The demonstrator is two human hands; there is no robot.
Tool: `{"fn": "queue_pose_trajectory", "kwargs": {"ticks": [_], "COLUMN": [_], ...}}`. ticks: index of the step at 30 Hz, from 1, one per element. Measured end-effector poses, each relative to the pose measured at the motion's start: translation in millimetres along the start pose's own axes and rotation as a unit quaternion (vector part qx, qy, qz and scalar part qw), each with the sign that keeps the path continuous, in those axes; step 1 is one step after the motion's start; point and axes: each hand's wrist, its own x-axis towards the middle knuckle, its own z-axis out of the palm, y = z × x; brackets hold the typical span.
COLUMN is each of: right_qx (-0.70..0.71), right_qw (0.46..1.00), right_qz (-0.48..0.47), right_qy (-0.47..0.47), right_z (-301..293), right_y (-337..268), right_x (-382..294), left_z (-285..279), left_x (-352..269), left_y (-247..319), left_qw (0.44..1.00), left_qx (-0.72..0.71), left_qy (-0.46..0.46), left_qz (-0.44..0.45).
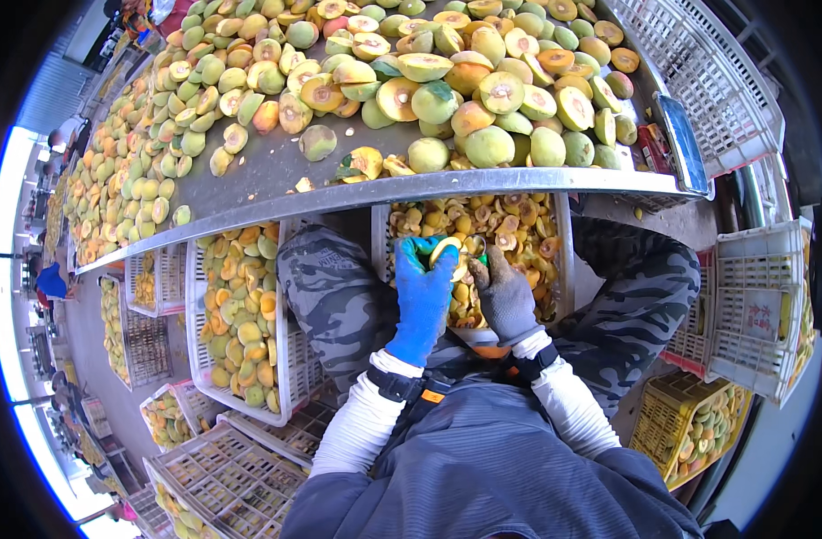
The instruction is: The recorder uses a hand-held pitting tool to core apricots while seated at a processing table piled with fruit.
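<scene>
My left hand (421, 296), in a blue glove, grips a cut yellow peach half (446, 250). Close beside it, my right hand (508, 296) wears a grey knit glove and holds a small pitting tool (477, 246) with a looped metal end and a bit of green at its handle. The tool's end is at the fruit; the fingers partly hide the contact. Both hands are above a white plastic crate (565, 269) between my knees, which holds peach pieces and pits (505, 222). Ahead, halved peaches (491, 147) are heaped on a metal-edged table (451, 183).
By my left knee stands a white crate (284, 377) of peach halves. Slatted crates (229, 478) are stacked behind it. At right are white crates (747, 316) and a yellow crate (660, 431) with fruit. Another white crate (714, 87) adjoins the table's right end. People are far left.
</scene>
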Motion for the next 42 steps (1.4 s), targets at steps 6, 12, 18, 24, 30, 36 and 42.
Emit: {"fn": "queue_pose_trajectory", "kwargs": {"ticks": [6, 12, 18, 24, 30, 36, 42], "right_qx": [0.104, 0.140, 0.316, 0.267, 0.140, 0.139, 0.093], "right_qw": [0.984, 0.984, 0.907, 0.925, 0.972, 0.982, 0.994], "right_qz": [0.135, 0.097, 0.244, 0.183, 0.109, 0.043, 0.042], "right_qy": [0.055, -0.044, -0.132, -0.196, -0.155, -0.122, -0.049], "right_z": [-2.1, 0.9, -4.8, 7.5, 21.3, 28.6, 1.4], "right_y": [48.5, 67.1, 94.0, 84.0, 83.7, 84.9, 67.4], "right_x": [19.5, -0.5, 6.6, -0.5, 0.9, -8.5, -14.4], "left_z": [-14.6, -76.1, -283.4, -466.4, -339.6, -148.0, -117.2], "left_x": [-2.9, -14.2, -50.3, -71.6, -6.9, 129.8, 216.0], "left_y": [16.1, 52.5, 59.7, 37.3, 102.8, 185.8, 149.8], "left_qw": [0.999, 0.995, 0.856, 0.722, 0.822, 0.770, 0.695], "left_qx": [-0.048, -0.073, 0.355, 0.575, 0.422, 0.555, 0.657], "left_qy": [-0.003, -0.001, 0.292, 0.376, 0.288, 0.048, 0.011], "left_qz": [0.022, 0.070, 0.237, 0.091, 0.252, 0.312, 0.293]}}
